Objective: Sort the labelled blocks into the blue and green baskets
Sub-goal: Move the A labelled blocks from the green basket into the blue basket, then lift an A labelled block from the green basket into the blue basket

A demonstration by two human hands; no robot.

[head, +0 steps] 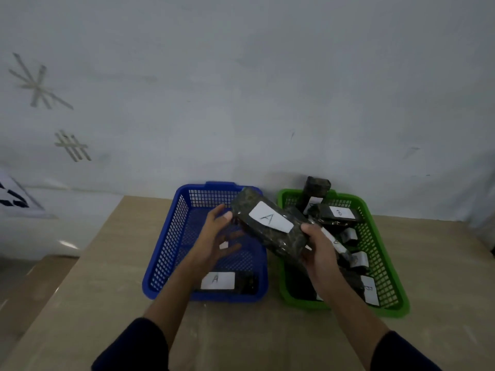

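Observation:
A long dark block with a white label reading A (pixel 269 227) is held tilted in the air between the two baskets. My right hand (pixel 320 249) grips its near end. My left hand (pixel 219 236) is over the blue basket (pixel 171 236), fingers spread, its thumb touching the block's far end. Inside the blue basket lies another dark block labelled A (pixel 227 281), near its front wall. The green basket (pixel 385 258) on the right holds several dark blocks, some with labels reading B; one block (pixel 316 190) stands upright at its back.
Both baskets sit on a light wooden table (pixel 107 277) against a pale wall. Bare tabletop lies to the left of the blue basket and in front of both. A white sheet with dark marks (pixel 13 196) lies at the far left.

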